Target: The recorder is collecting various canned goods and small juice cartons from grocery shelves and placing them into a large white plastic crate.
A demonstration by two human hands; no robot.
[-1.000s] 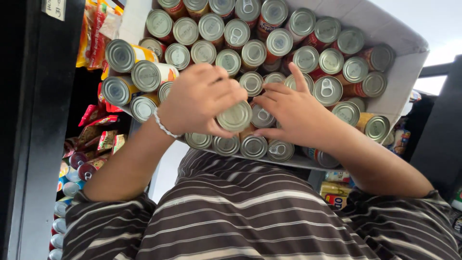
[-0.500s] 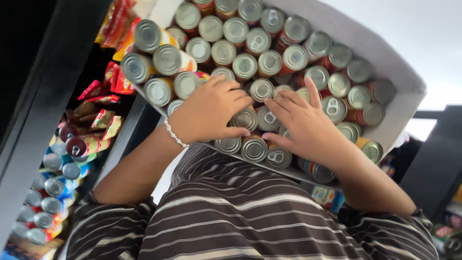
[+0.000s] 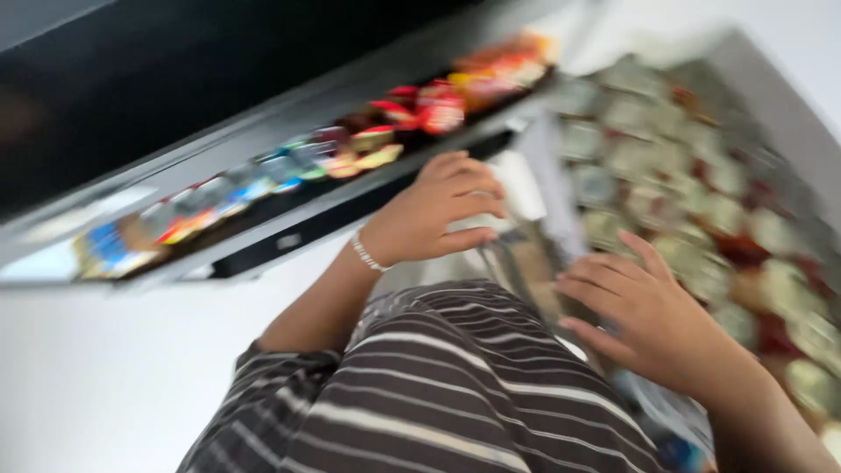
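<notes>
Pretty smeared shot, so take the fine detail loosely. The tray (image 3: 771, 114) of cans (image 3: 701, 219) fills the right side, tilted across the view, its long axis running from the top middle down toward the bottom right corner. The cans stand packed in rows, lids facing the camera.

The right hand (image 3: 644, 315) is the nearer one by far: it sits right at the tray's near left edge, palm down, fingers spread and pointing up-left, and it's open with nothing in it. The cans lie just up and to the right of its knuckles. Whether the fingertips touch the edge or a can, I can't tell through the blur.

The left hand (image 3: 438, 215) is off the tray, left of its near corner, with a bracelet (image 3: 368, 254) at the wrist. Its fingers curl loosely toward the tray's left edge, half-closed. It doesn't look like it's holding anything, but the blur leaves that unsure. The cans are to its right, near but not touching.

Both forearms come up from a striped shirt (image 3: 438, 394) at the bottom. Behind the left hand, a dark shelf (image 3: 289, 210) of colourful packets (image 3: 420, 109) slants across the upper left.
</notes>
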